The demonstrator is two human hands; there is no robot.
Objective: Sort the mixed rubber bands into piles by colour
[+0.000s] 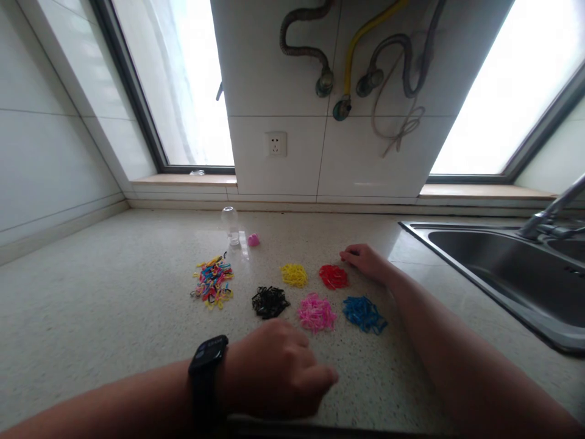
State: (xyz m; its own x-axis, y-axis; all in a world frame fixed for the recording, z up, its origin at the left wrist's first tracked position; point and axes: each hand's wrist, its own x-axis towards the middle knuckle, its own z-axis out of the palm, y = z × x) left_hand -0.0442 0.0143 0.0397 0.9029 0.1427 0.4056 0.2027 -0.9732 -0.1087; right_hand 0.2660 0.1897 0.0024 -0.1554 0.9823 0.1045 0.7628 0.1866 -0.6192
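Small rubber bands lie in piles sorted by colour: yellow rubber bands, red rubber bands, black rubber bands, pink rubber bands and blue rubber bands. A mixed-colour pile of rubber bands sits to their left. My right hand rests just behind and right of the red pile, fingertips drawn together; anything between them is too small to make out. Curled into a fist, my left hand is at the near side, below the black and pink piles, with no object showing in it.
Behind the mixed pile stand a clear bottle and a pink cap. At the right is a steel sink with a faucet. Hoses and a socket are on the tiled wall. My left wrist wears a black watch.
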